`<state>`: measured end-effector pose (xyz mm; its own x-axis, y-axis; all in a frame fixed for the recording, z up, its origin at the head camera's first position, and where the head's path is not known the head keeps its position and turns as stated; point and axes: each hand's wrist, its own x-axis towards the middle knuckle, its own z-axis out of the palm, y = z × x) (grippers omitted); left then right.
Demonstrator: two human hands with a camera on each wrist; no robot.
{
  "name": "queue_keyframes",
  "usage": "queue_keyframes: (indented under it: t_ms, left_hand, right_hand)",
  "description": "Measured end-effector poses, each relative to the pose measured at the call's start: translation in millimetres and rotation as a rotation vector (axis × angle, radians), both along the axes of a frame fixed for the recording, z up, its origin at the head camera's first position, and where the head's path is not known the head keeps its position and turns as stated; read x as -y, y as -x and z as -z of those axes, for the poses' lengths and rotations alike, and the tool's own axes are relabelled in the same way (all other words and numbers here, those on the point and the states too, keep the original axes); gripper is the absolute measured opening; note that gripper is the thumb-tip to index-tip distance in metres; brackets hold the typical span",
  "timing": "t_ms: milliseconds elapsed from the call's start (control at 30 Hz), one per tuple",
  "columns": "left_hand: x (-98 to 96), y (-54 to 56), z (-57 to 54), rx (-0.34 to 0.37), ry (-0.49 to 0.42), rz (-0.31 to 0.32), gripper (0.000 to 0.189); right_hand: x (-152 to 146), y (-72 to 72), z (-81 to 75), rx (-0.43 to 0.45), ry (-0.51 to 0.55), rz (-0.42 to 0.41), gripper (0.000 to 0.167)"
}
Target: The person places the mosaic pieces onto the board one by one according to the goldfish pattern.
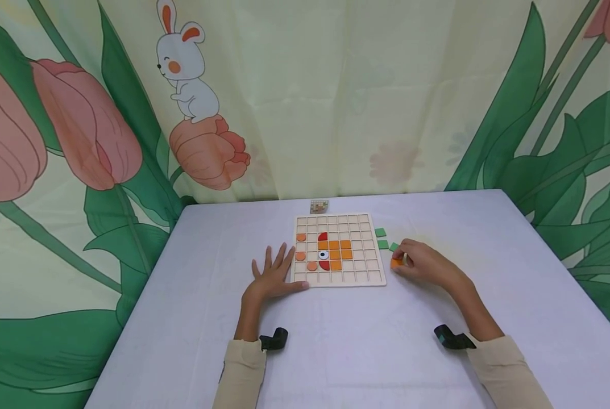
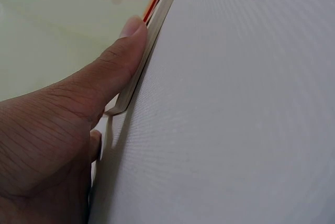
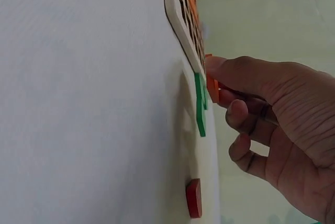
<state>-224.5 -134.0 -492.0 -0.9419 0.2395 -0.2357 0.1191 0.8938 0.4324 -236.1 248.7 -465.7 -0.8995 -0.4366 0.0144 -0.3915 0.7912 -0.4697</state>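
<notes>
A pale wooden grid board (image 1: 363,272) lies on the table. Set into it are several orange square tiles (image 1: 346,254), an eye tile (image 1: 323,255), two red quarter-round tiles (image 1: 324,265) and several light-orange discs (image 1: 301,256). My left hand (image 1: 271,278) has its fingers spread at the board's left side, the thumb resting on the front left edge. Just off the right edge, my right hand (image 1: 426,262) pinches an orange tile (image 3: 212,85) between thumb and index finger. Green tiles (image 1: 382,244) lie between that hand and the board.
A small patterned item (image 1: 319,207), too small to make out, sits behind the board. In the right wrist view, a red piece (image 3: 194,198) lies on the white-covered table (image 1: 345,341). A printed curtain (image 1: 335,102) hangs behind the table's far edge.
</notes>
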Motion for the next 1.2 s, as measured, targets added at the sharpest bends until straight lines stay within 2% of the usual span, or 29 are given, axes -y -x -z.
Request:
queue_keyframes:
  t_ms: [400, 600, 733, 900, 1200]
  left_hand:
    - [0.3, 1.2, 1.5, 0.003, 0.011, 0.0, 0.107]
    - [0.6, 1.6, 0.4, 0.003, 0.007, -0.002, 0.107]
    - [0.6, 0.3, -1.2, 0.002, -0.002, -0.004, 0.107]
    - [1.2, -0.6, -1.8, 0.007, 0.001, -0.004, 0.107]
    - [0.9, 1.0, -0.9, 0.009, 0.004, 0.003, 0.106]
  right_hand:
    - [38, 9.5, 3.5, 0.005, -0.002, -0.092, 0.017]
    - [57, 11.2, 5.2, -0.029, -0.013, -0.14, 0.019]
    - [69, 11.9, 4.9, -0.022, -0.033, -0.154, 0.021]
    - [82, 12.7, 3.8, -0.065, -0.066, -0.181, 0.022]
    - [94, 15.0, 6.0, -0.081, -0.076, -0.182, 0.024]
